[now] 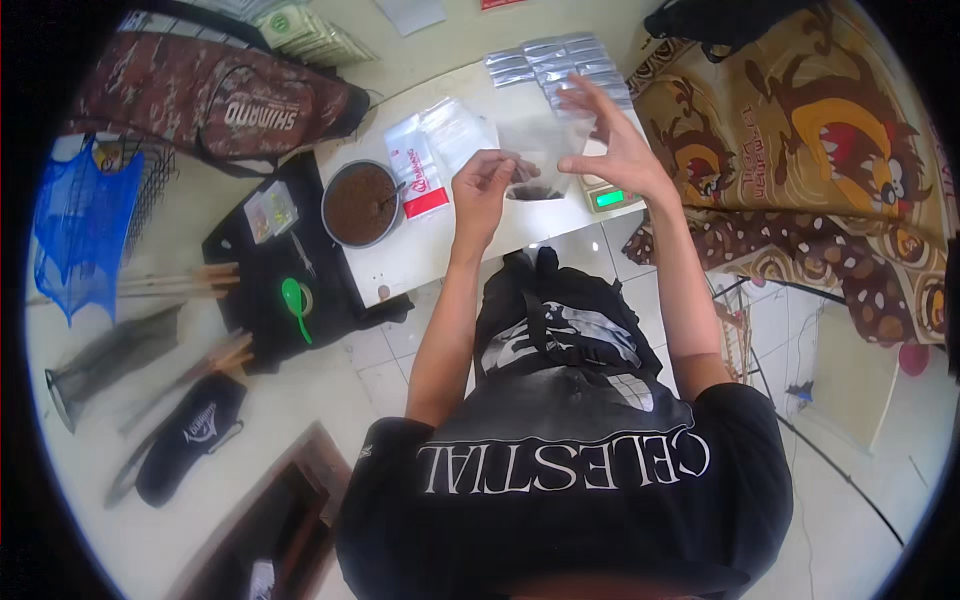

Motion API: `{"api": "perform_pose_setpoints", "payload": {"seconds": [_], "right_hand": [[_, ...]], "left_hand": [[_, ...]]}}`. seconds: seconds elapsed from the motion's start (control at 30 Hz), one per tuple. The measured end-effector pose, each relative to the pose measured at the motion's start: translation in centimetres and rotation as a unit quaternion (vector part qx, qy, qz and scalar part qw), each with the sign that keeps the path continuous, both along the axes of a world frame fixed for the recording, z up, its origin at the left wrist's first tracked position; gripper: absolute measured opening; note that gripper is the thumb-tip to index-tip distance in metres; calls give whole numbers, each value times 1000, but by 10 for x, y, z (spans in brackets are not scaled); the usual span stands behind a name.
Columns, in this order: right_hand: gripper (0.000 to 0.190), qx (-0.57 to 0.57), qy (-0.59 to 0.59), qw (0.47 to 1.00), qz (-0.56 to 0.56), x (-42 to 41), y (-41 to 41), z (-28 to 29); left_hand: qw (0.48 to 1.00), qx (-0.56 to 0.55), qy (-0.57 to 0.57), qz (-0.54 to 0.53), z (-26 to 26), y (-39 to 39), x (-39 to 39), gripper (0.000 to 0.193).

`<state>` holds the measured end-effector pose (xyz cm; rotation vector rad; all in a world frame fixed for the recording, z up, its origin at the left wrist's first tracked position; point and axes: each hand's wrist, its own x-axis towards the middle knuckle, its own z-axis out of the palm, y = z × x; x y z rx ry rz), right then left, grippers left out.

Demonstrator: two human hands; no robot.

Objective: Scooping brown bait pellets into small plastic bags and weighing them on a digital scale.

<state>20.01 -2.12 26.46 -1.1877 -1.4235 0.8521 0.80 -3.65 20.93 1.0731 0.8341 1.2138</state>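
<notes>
My left hand (pixel 484 184) pinches the left side of a clear plastic bag (pixel 536 146) above the white table. A small amount of dark brown matter (pixel 536 193) lies at the bag's lower end. At the bag's right edge, my right hand (pixel 619 142) is spread, thumb and fingers wide apart; whether it touches the plastic I cannot tell. Partly hidden under that hand is a digital scale (pixel 611 199) with a lit green display. To the left stands a round metal bowl (pixel 360 202) of brown granular matter, a dark-handled utensil in it.
Flat clear bags (pixel 457 131) and a red-and-white printed plastic pack (pixel 420 172) lie beside the bowl. Several silvery packets (pixel 555 64) sit at the table's back. A green spoon (pixel 292 296) rests on black cloth at left. A patterned cloth (pixel 787 112) hangs on the right.
</notes>
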Motion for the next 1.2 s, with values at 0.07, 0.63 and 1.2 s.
{"api": "perform_pose_setpoints", "payload": {"seconds": [0.07, 0.63, 1.2], "right_hand": [[36, -130, -4, 985, 112, 15, -2, -18], [22, -270, 128, 952, 64, 73, -6, -96], [34, -320, 1, 945, 71, 173, 80, -227]], "left_hand": [[1000, -11, 3, -3, 1, 9, 0, 13], [986, -62, 76, -134, -32, 48, 66, 33], [910, -70, 408, -32, -143, 92, 152, 35]]}}
